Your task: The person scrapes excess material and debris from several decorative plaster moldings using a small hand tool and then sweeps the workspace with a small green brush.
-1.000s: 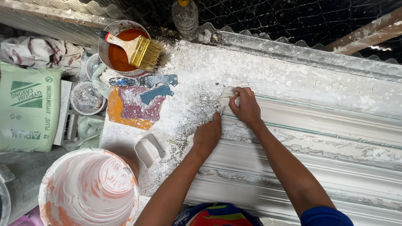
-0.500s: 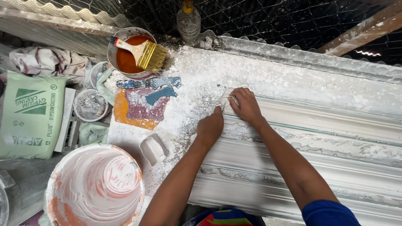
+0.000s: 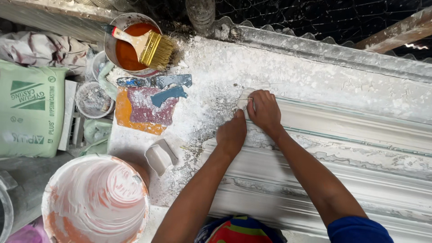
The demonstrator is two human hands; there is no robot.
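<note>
A long white plaster moulding (image 3: 351,153) lies across the plaster-dusted bench (image 3: 279,72). My right hand (image 3: 264,111) presses on the moulding's left end, its fingers curled over a small white plaster lump (image 3: 243,101). My left hand (image 3: 231,136) rests just below and left of it, fingertips touching the same end of the moulding. Whether the fingers pinch the thin strand near the end is unclear.
A bowl of orange liquid (image 3: 127,50) with a wide brush (image 3: 146,45) lying on it stands at the back left. Below it lie coloured scrapers (image 3: 153,96), a small white cup (image 3: 160,156), a plaster-coated bucket (image 3: 94,202) and a green sack (image 3: 28,108).
Both hands have stayed on the moulding's left end; my left hand has closed up toward the right one. The view has shifted slightly.
</note>
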